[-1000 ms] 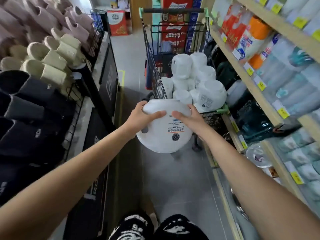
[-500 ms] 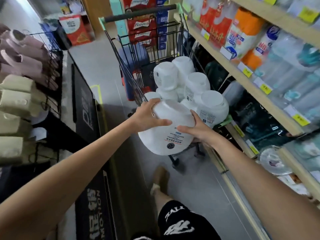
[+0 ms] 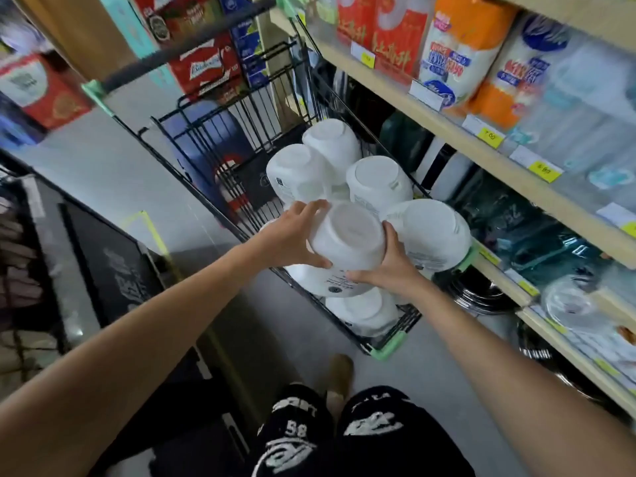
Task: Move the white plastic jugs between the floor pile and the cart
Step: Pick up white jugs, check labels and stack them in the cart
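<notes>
White plastic jug (image 3: 347,242), centre frame over the cart (image 3: 385,346): your left hand (image 3: 292,235) and right hand (image 3: 385,270) grip its sides.

Retail shop, narrow aisle btw displays. Wire shopping cart (image 3: 404,318) w/ black push bar (image 3: 186,55) & green corner bumpers (image 3: 389,346), loaded w/ identical white plastic jugs (image 3: 375,184). On the right, long wooden shelves (image 3: 447,127) carry yellow price tags (image 3: 490,136) along the front edge, w/ bagged paper goods (image 3: 457,53) up top, pans & glass lids (image 3: 568,304) lower down. Red printed cartons (image 3: 203,63) stacked at aisle end. On the left, black printed mats (image 3: 113,270) lean on display.
</notes>
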